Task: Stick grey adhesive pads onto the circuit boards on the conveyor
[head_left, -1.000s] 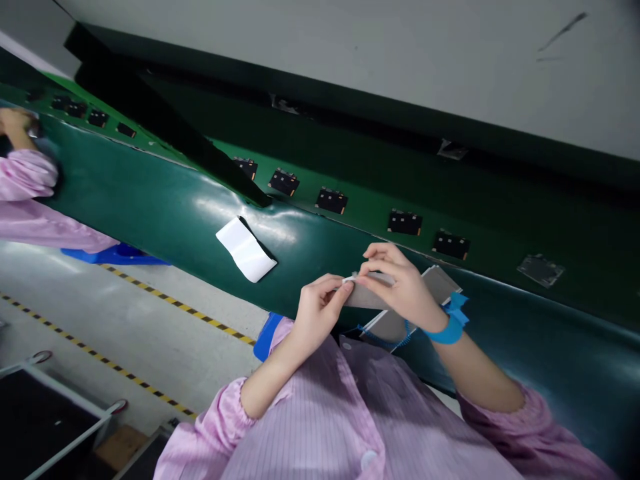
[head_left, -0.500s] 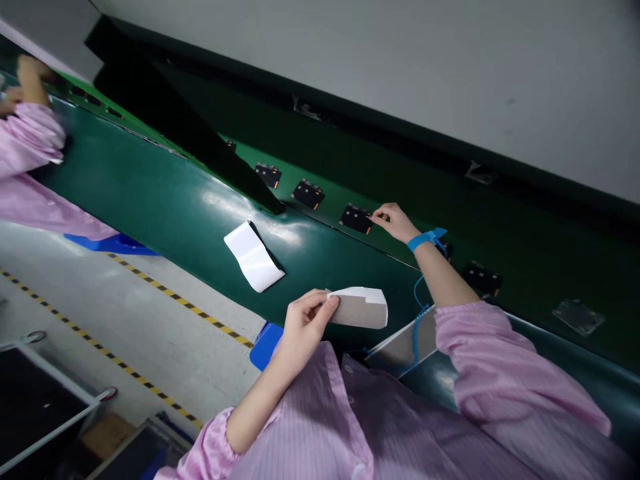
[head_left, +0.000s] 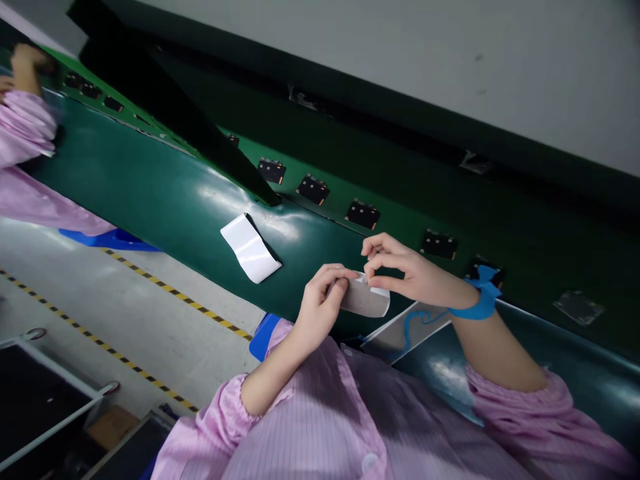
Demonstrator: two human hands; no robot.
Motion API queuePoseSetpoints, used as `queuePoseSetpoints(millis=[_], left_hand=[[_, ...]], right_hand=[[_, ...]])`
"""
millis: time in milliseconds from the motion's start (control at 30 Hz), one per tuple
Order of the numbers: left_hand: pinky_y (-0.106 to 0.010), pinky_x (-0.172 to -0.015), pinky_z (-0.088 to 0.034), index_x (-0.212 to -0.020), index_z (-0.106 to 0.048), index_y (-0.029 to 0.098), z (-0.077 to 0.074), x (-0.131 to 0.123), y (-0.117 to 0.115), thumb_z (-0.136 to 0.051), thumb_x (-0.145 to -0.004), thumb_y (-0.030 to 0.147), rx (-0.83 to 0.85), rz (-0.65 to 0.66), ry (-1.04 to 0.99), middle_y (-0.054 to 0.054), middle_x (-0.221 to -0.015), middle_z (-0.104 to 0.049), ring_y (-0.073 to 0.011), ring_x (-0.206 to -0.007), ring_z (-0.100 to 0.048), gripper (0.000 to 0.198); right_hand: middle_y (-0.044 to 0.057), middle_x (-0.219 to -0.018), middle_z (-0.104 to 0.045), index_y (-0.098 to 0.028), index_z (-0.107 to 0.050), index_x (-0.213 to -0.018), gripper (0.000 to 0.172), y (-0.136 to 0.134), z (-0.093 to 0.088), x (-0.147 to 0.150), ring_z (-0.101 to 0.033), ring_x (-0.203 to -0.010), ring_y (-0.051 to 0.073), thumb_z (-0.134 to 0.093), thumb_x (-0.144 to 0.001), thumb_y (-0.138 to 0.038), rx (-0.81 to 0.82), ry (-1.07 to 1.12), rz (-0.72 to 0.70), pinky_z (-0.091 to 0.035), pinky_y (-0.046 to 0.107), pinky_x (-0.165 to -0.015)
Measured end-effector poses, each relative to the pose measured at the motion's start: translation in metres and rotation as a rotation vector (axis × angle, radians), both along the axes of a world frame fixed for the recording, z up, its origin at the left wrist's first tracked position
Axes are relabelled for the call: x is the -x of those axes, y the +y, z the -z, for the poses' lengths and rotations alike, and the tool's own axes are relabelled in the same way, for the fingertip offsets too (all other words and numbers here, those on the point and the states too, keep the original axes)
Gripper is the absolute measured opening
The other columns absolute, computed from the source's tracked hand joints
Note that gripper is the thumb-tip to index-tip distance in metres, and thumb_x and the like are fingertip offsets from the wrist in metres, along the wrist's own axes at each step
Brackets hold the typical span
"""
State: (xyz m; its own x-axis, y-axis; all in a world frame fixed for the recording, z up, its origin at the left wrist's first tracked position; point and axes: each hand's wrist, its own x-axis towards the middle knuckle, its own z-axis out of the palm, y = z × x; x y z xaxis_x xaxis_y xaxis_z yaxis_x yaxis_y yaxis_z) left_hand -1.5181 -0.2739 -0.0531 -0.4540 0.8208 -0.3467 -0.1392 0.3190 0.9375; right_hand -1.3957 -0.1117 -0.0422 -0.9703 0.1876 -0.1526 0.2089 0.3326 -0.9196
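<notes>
My left hand (head_left: pixel 320 307) is closed on a small sheet (head_left: pixel 367 303), grey on its face with a white upper edge, that looks like a label sheet. The thumb lies on top at the sheet's left end. My right hand (head_left: pixel 407 270), with a blue wrist strap (head_left: pixel 477 303), is at the sheet's upper right edge. Its thumb and a finger are pinched there; whatever is between them is too small to make out. Beyond it, black circuit boards (head_left: pixel 363 214) lie in a row on the green line surface. A curled white sheet (head_left: pixel 251 250) rests on the bench to the left.
A dark slanted bar (head_left: pixel 185 113) stands over the bench's left part. A blue coiled cord (head_left: pixel 407 330) trails past a flat board (head_left: pixel 425 323) by my body. Another person's arm (head_left: pixel 27 73) works at far left. A clear flat piece (head_left: pixel 579 307) lies at right.
My right hand has come back from a circuit board to the sheet in my left hand. The circuit boards at the right have shifted slightly in view.
</notes>
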Motion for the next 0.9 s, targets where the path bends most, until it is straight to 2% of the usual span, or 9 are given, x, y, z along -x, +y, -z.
queuePoseSetpoints(millis=[167, 333, 400, 433, 500, 600, 700, 800, 900], left_hand=[[-0.027, -0.076, -0.045, -0.084, -0.073, 0.018, -0.001, -0.002, 0.003, -0.059, -0.084, 0.028, 0.038, 0.055, -0.136, -0.006, -0.097, -0.063, -0.0186, -0.091, -0.058, 0.018], [-0.029, -0.083, -0.043, -0.074, -0.071, 0.018, 0.001, -0.005, 0.007, -0.068, -0.079, 0.036, 0.014, 0.020, -0.137, -0.006, -0.088, -0.065, -0.0187, -0.089, -0.058, 0.019], [-0.029, -0.081, -0.044, -0.072, -0.071, 0.018, 0.002, -0.005, 0.008, -0.069, -0.078, 0.037, 0.021, -0.013, -0.117, -0.006, -0.088, -0.065, -0.0188, -0.088, -0.058, 0.021], [-0.029, -0.080, -0.045, -0.072, -0.071, 0.018, 0.003, -0.005, 0.008, -0.069, -0.078, 0.037, 0.028, -0.036, -0.105, -0.007, -0.088, -0.065, -0.0191, -0.088, -0.059, 0.021], [-0.029, -0.079, -0.045, -0.072, -0.071, 0.017, 0.004, -0.004, 0.007, -0.070, -0.077, 0.037, 0.043, -0.079, -0.086, -0.007, -0.089, -0.065, -0.0193, -0.089, -0.059, 0.020], [-0.028, -0.077, -0.045, -0.072, -0.072, 0.017, 0.004, 0.000, 0.003, -0.071, -0.076, 0.035, 0.064, -0.107, -0.072, -0.007, -0.090, -0.065, -0.0187, -0.088, -0.059, 0.018], [-0.027, -0.076, -0.046, -0.072, -0.073, 0.018, 0.001, 0.004, -0.001, -0.071, -0.077, 0.034, 0.075, -0.106, -0.047, -0.006, -0.088, -0.065, -0.0180, -0.085, -0.059, 0.017], [-0.027, -0.075, -0.046, -0.072, -0.074, 0.017, 0.000, 0.006, -0.004, -0.071, -0.077, 0.034, 0.082, -0.115, -0.023, -0.006, -0.086, -0.065, -0.0177, -0.084, -0.060, 0.018], [-0.027, -0.075, -0.047, -0.072, -0.074, 0.018, 0.001, 0.006, -0.005, -0.071, -0.077, 0.035, 0.093, -0.126, -0.012, -0.007, -0.087, -0.066, -0.0177, -0.085, -0.060, 0.018]], right_hand=[[0.008, -0.108, -0.048, -0.023, -0.062, -0.077, 0.026, -0.002, 0.004, -0.007, -0.052, -0.104, 0.020, -0.052, -0.092, -0.041, -0.017, -0.023, 0.020, -0.045, 0.039, -0.095], [0.007, -0.106, -0.050, -0.024, -0.062, -0.074, 0.024, -0.006, 0.002, -0.011, -0.054, -0.099, 0.020, -0.054, -0.090, -0.040, -0.042, -0.012, 0.075, -0.048, 0.038, -0.091], [0.007, -0.105, -0.050, -0.024, -0.062, -0.075, 0.023, -0.003, 0.011, -0.014, -0.054, -0.097, 0.021, -0.054, -0.089, -0.040, -0.065, -0.003, 0.122, -0.047, 0.039, -0.091], [0.007, -0.103, -0.051, -0.024, -0.063, -0.076, 0.023, 0.002, 0.020, -0.015, -0.054, -0.096, 0.021, -0.055, -0.089, -0.041, -0.084, 0.000, 0.171, -0.047, 0.040, -0.090], [0.008, -0.101, -0.051, -0.024, -0.064, -0.077, 0.025, 0.020, 0.050, -0.017, -0.054, -0.095, 0.023, -0.056, -0.087, -0.045, -0.142, -0.017, 0.339, -0.048, 0.040, -0.086], [0.009, -0.097, -0.049, -0.020, -0.063, -0.073, 0.030, 0.058, 0.113, -0.022, -0.053, -0.089, 0.024, -0.059, -0.083, -0.048, -0.232, -0.179, 0.633, -0.047, 0.041, -0.080], [0.009, -0.091, -0.049, -0.019, -0.062, -0.068, 0.032, 0.089, 0.167, -0.027, -0.053, -0.084, 0.023, -0.062, -0.080, -0.049, -0.204, -0.349, 0.673, -0.047, 0.042, -0.082], [0.008, -0.092, -0.049, -0.018, -0.062, -0.067, 0.033, 0.100, 0.192, -0.035, -0.052, -0.073, 0.019, -0.062, -0.080, -0.049, -0.189, -0.384, 0.659, -0.048, 0.041, -0.080], [0.007, -0.092, -0.049, -0.018, -0.063, -0.068, 0.033, 0.102, 0.200, -0.044, -0.051, -0.067, 0.016, -0.061, -0.080, -0.049, -0.195, -0.397, 0.658, -0.048, 0.040, -0.077]])
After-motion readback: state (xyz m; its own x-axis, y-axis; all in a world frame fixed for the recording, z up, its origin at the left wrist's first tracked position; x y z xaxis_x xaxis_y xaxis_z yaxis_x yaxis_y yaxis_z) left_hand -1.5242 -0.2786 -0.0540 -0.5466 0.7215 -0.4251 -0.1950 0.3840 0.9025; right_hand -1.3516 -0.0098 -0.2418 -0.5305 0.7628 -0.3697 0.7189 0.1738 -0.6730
